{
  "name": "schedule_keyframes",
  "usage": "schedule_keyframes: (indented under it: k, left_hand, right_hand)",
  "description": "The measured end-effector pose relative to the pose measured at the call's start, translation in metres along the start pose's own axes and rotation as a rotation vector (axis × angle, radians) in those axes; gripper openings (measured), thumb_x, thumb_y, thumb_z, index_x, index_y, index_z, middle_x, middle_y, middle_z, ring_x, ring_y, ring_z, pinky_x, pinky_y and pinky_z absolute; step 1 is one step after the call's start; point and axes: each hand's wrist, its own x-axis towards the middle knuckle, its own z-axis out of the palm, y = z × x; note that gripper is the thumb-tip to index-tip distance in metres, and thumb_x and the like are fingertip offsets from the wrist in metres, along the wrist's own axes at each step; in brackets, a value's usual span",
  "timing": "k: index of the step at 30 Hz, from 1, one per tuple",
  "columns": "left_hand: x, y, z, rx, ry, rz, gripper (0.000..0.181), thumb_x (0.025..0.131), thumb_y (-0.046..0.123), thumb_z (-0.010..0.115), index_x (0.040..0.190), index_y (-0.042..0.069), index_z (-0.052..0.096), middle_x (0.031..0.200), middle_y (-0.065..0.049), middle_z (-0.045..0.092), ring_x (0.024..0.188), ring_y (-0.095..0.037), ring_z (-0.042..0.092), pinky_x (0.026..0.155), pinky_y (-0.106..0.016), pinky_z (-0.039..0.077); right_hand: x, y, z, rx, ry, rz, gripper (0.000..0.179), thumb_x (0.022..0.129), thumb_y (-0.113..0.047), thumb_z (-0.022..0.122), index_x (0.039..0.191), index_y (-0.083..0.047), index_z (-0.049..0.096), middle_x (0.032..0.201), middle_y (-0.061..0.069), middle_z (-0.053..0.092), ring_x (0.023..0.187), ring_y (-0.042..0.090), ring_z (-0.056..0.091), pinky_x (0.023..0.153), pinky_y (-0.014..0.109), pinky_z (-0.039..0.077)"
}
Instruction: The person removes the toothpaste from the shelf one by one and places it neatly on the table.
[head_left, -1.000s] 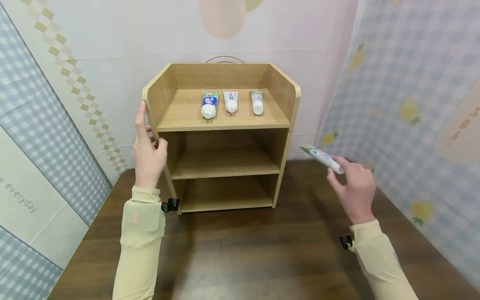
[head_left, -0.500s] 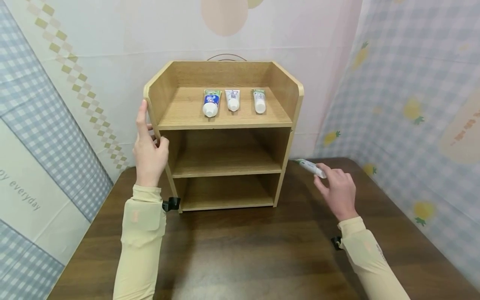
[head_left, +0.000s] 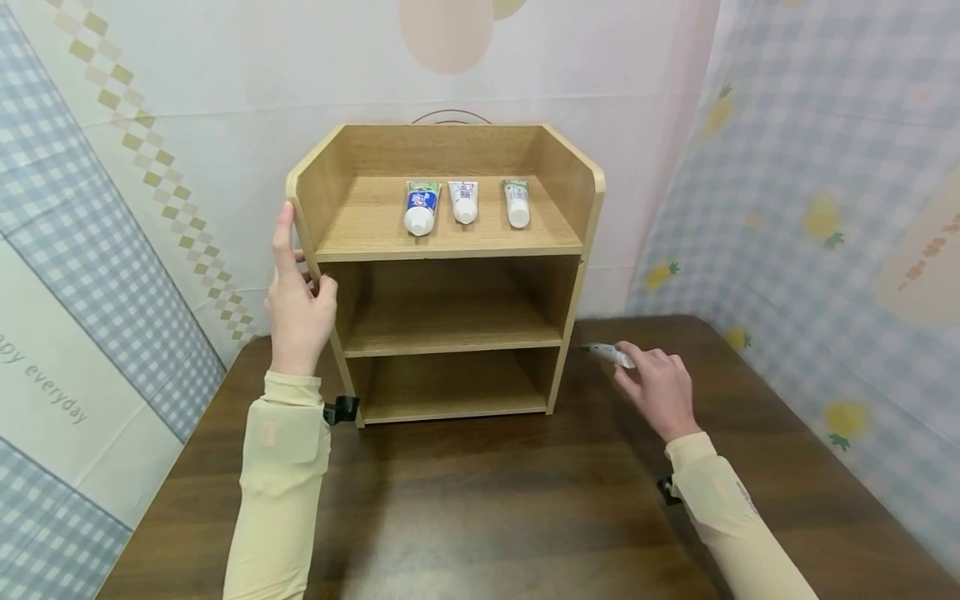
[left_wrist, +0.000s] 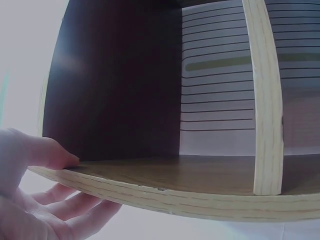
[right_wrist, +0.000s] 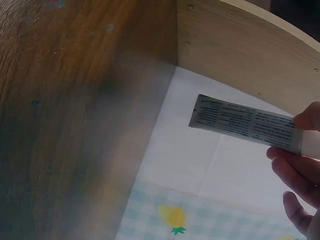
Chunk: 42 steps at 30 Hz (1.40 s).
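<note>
The pinched tube (right_wrist: 245, 123) juts from the right hand (head_left: 658, 390).

Shelf unit (head_left: 450, 253) on tabletop (head_left: 480, 500), before backdrop (head_left: 570, 67). Three tubes (head_left: 465, 202) in row on top shelf (head_left: 356, 237); fourth tube (head_left: 609, 354) right of unit.

A pineapple-print checked cloth (head_left: 780, 167) hangs beside the brown table (head_left: 480, 508).

Long, creased, pale yellow sleeves (head_left: 279, 508) with small black clips (head_left: 342, 409) beside the snug cuffs (head_left: 292, 385)
</note>
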Motion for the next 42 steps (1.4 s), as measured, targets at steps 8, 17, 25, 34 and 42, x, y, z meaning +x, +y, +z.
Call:
schedule_keyframes:
  k: [8, 17, 25, 34, 42]
  left_hand:
    - [0.001, 0.003, 0.000, 0.010, -0.002, -0.006, 0.082, 0.085, 0.001, 0.046, 0.151, 0.042, 0.018, 0.114, -0.022, 0.059, 0.084, -0.035, 0.062, 0.072, -0.042, 0.043]
    - [0.000, 0.003, -0.001, 0.017, -0.003, 0.009, 0.081, 0.085, 0.001, 0.047, 0.150, 0.041, 0.018, 0.116, -0.022, 0.060, 0.081, -0.035, 0.062, 0.069, -0.042, 0.041]
    - [0.001, 0.002, -0.003, 0.026, 0.007, 0.011, 0.082, 0.084, 0.001, 0.047, 0.150, 0.041, 0.019, 0.112, -0.021, 0.060, 0.079, -0.034, 0.060, 0.068, -0.041, 0.038]
    - [0.000, 0.002, -0.002, 0.029, -0.014, 0.004, 0.082, 0.085, 0.002, 0.048, 0.151, 0.041, 0.018, 0.117, -0.022, 0.061, 0.083, -0.037, 0.064, 0.069, -0.043, 0.041]
    - [0.000, 0.001, -0.001, 0.024, -0.004, -0.013, 0.084, 0.084, 0.001, 0.046, 0.150, 0.043, 0.018, 0.114, -0.021, 0.061, 0.082, -0.035, 0.062, 0.069, -0.041, 0.040]
  right_hand:
    - [0.006, 0.002, 0.009, -0.027, -0.144, 0.003, 0.031, 0.077, -0.014, 0.075, 0.106, -0.008, 0.068, 0.079, 0.013, 0.073, 0.073, 0.031, 0.065, 0.067, 0.046, 0.043]
    - [0.006, 0.002, 0.011, -0.055, -0.230, 0.008, 0.031, 0.080, -0.018, 0.074, 0.109, -0.008, 0.069, 0.081, 0.012, 0.073, 0.075, 0.031, 0.066, 0.069, 0.046, 0.044]
    - [0.007, 0.000, 0.012, -0.067, -0.295, -0.003, 0.029, 0.079, -0.017, 0.076, 0.105, -0.008, 0.068, 0.076, 0.010, 0.073, 0.070, 0.031, 0.065, 0.070, 0.045, 0.044]
    - [0.000, 0.000, 0.015, -0.091, -0.371, -0.001, 0.028, 0.077, -0.017, 0.077, 0.101, -0.008, 0.068, 0.074, 0.009, 0.073, 0.070, 0.030, 0.065, 0.068, 0.044, 0.042]
    - [-0.009, -0.005, 0.023, -0.183, -0.440, -0.057, 0.034, 0.070, -0.018, 0.079, 0.101, -0.007, 0.066, 0.064, 0.008, 0.067, 0.065, 0.030, 0.064, 0.064, 0.041, 0.039]
